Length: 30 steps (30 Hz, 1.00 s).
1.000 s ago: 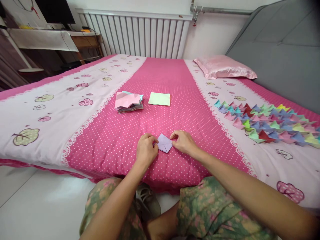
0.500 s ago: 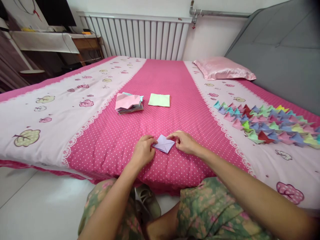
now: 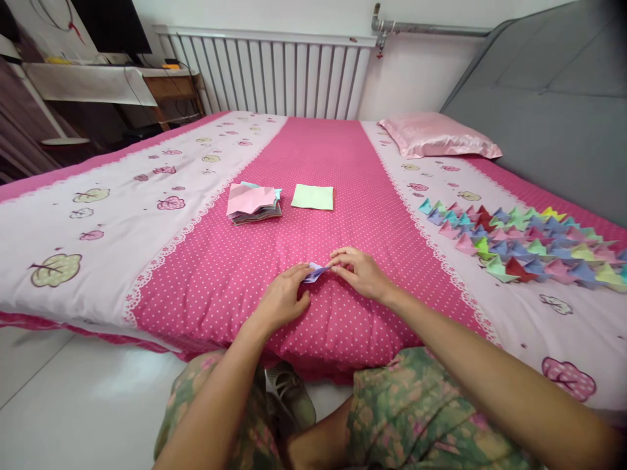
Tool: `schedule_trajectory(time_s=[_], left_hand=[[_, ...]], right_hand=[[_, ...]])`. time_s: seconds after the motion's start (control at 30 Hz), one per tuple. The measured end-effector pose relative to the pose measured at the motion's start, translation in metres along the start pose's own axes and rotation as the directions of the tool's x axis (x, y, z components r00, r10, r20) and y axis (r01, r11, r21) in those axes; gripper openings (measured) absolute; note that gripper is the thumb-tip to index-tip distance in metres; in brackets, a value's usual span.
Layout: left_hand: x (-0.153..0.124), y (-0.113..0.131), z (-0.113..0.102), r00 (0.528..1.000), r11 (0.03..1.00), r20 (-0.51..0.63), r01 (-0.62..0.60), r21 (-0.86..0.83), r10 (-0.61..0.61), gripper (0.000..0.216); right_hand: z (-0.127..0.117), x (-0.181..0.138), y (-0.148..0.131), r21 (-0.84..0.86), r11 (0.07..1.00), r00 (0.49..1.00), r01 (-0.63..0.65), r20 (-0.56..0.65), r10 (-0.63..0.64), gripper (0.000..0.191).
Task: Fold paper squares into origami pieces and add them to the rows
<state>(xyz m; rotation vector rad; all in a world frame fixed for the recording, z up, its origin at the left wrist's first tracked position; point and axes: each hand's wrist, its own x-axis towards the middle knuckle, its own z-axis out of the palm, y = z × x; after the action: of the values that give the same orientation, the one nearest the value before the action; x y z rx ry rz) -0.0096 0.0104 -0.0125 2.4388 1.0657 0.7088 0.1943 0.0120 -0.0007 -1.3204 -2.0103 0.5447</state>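
Note:
A small purple folded paper point(image 3: 315, 273) is between my hands near the front edge of the bed, tipped up and seen narrow. My right hand point(image 3: 360, 274) pinches its right corner between thumb and fingers. At its left end, the fingers of my left hand point(image 3: 284, 297) rest over the paper and hold it, the thumb lying lower and apart from it. Part of the paper's left side is hidden under those fingertips. Beyond my hands lie a pale green paper sheet point(image 3: 313, 197) and a stack of coloured papers point(image 3: 253, 201), pink on top.
Rows of colourful folded paper boats point(image 3: 536, 241) stand on the right side of the bed. A pink pillow point(image 3: 438, 134) lies behind them against the grey headboard point(image 3: 553, 98). A white radiator point(image 3: 269, 72) runs along the far wall, with a desk point(image 3: 171, 85) at far left.
The purple paper lay flat as a diamond and is now tipped up and narrower. My right hand has turned, its fingers pinching the corner; my left fingers have stretched over the paper's left side.

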Motion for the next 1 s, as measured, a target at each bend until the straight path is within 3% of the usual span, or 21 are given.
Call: schedule_trajectory(time_s=[0.13, 0.23, 0.3, 0.37, 0.43, 0.5, 0.6, 0.77, 0.9, 1.0], left_hand=[[0.004, 0.005, 0.005, 0.975, 0.982, -0.127, 0.169, -0.09, -0.179, 0.029], [0.007, 0.01, 0.011, 0.925, 0.896, -0.176, 0.258, -0.36, -0.337, 0.022], [0.009, 0.015, 0.014, 0.894, 0.707, -0.128, 0.244, -0.664, -0.429, 0.022], [0.011, 0.021, 0.017, 0.87, 0.424, -0.055, 0.183, -0.887, -0.49, 0.021], [0.013, 0.026, 0.019, 0.853, 0.21, -0.017, 0.11, -0.971, -0.521, 0.023], [0.014, 0.03, 0.021, 0.843, 0.117, -0.02, 0.051, -0.992, -0.538, 0.022], [0.013, 0.031, 0.022, 0.853, 0.089, -0.016, 0.035, -0.995, -0.522, 0.024], [0.009, 0.026, 0.007, 0.91, 0.172, 0.04, 0.121, -0.978, -0.413, 0.038], [0.007, 0.021, -0.007, 0.899, 0.243, 0.13, 0.249, -0.938, -0.418, 0.048], [0.007, 0.015, -0.006, 0.871, 0.412, 0.123, 0.344, -0.844, -0.476, 0.052]], right_hand=[[0.0, -0.001, -0.015, 0.117, 0.992, 0.995, 0.048, -0.089, -0.038, 0.015], [-0.001, -0.003, -0.027, 0.182, 0.983, 0.987, 0.04, -0.162, -0.01, 0.016], [0.0, -0.004, -0.032, 0.242, 0.97, 0.978, -0.011, -0.198, 0.06, 0.028], [0.001, -0.004, -0.033, 0.329, 0.941, 0.974, -0.081, -0.173, 0.145, 0.043], [0.005, -0.004, -0.032, 0.441, 0.884, 0.972, -0.152, -0.094, 0.214, 0.041], [0.008, -0.004, -0.032, 0.558, 0.805, 0.966, -0.203, -0.02, 0.257, 0.029], [0.009, -0.004, -0.033, 0.686, 0.683, 0.954, -0.25, 0.053, 0.296, 0.022], [-0.001, -0.001, -0.027, 0.762, 0.516, 0.907, -0.39, 0.22, 0.36, 0.019], [-0.001, -0.001, -0.012, 0.679, 0.567, 0.878, -0.466, 0.278, 0.388, 0.014], [0.007, -0.001, -0.002, 0.598, 0.645, 0.879, -0.476, 0.296, 0.374, 0.011]])
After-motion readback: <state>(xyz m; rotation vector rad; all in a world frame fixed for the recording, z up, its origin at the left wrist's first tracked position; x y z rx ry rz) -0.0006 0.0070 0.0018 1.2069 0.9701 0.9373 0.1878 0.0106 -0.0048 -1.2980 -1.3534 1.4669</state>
